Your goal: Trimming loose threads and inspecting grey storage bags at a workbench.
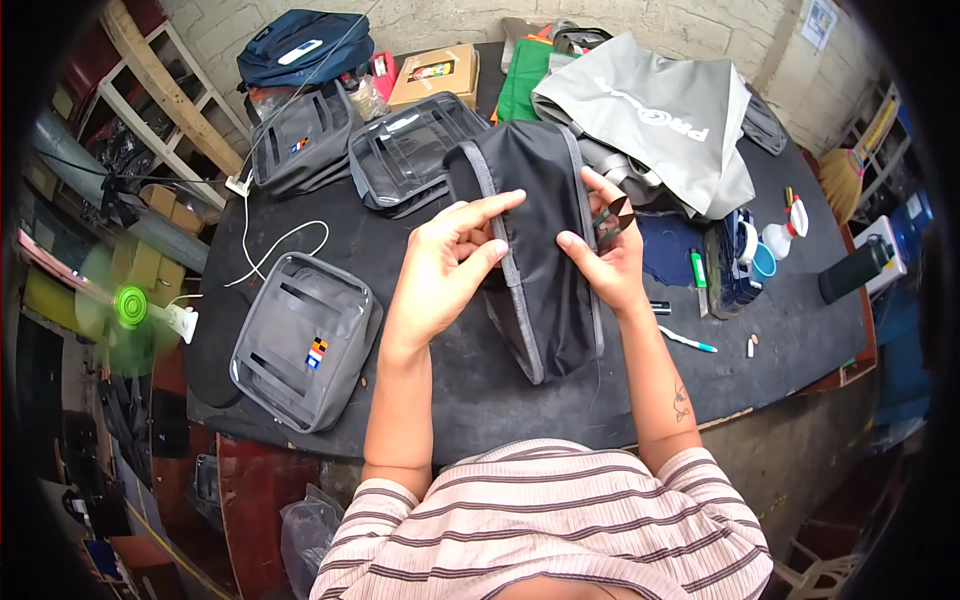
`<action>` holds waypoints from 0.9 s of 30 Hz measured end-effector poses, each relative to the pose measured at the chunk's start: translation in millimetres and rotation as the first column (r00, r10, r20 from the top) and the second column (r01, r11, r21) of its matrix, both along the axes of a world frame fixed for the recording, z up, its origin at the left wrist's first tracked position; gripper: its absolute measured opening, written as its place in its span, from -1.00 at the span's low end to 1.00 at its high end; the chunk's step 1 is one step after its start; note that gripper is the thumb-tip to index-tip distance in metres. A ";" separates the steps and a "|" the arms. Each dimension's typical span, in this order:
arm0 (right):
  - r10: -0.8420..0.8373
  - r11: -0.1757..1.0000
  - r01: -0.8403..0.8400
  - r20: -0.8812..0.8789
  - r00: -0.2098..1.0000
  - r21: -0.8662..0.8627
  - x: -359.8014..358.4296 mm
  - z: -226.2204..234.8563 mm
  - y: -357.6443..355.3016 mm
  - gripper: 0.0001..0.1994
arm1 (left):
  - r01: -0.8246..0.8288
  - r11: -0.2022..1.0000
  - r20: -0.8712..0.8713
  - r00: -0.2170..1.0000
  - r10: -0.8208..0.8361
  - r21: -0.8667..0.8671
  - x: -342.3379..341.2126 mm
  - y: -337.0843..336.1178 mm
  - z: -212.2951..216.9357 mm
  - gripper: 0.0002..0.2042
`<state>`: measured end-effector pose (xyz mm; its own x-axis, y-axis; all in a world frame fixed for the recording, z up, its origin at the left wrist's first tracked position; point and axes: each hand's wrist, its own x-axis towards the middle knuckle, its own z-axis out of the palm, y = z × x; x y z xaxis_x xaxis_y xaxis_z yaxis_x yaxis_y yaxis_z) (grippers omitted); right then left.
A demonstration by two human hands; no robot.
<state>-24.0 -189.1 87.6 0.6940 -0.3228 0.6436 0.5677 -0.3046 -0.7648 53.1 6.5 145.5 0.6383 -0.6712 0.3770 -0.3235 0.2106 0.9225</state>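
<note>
Tabletop (pixel 785 345) is partly hidden by a held bag (pixel 542 290).

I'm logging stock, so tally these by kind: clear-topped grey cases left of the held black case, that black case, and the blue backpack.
Clear-topped grey cases: 3
Black case: 1
Blue backpack: 1
Total: 5

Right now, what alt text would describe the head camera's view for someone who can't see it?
A person's left hand and right hand hold a black, grey-edged pouch over a black table; the right also holds a dark, pointed tool. Three grey, clear-panelled cases and grey printed fabric lie on the table.
</note>
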 end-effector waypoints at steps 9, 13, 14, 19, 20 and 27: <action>-0.450 0.845 0.435 0.027 0.893 -0.312 -1.4 -3.5 10.0 -0.49 | -0.384 0.908 0.118 0.907 0.405 -0.169 2.7 -41.6 -33.3 -0.53; -0.300 0.953 0.291 -0.132 0.945 -0.084 -8.8 -40.8 36.4 -0.64 | -0.375 0.896 -0.008 0.923 0.384 -0.238 3.3 -53.7 -37.7 -0.49; -0.307 0.952 0.305 -0.100 0.946 -0.041 -8.5 -45.5 37.8 -0.64 | -0.367 0.903 -0.019 0.928 0.372 -0.224 3.7 -56.0 -36.9 -0.48; -0.192 0.964 0.214 -0.144 0.971 0.159 -0.6 -54.4 25.1 -0.67 | -0.306 0.931 -0.090 0.952 0.294 -0.196 10.8 -59.6 -33.4 -0.47; -0.234 0.960 0.254 -0.158 0.959 0.120 -1.3 -48.7 27.2 -0.68 | -0.297 0.932 -0.099 0.954 0.282 -0.207 12.8 -59.5 -34.7 -0.47; -0.189 0.955 0.214 -0.138 0.972 0.203 6.3 -48.7 27.0 -0.68 | -0.283 0.932 -0.111 0.958 0.264 -0.227 15.4 -60.1 -32.9 -0.47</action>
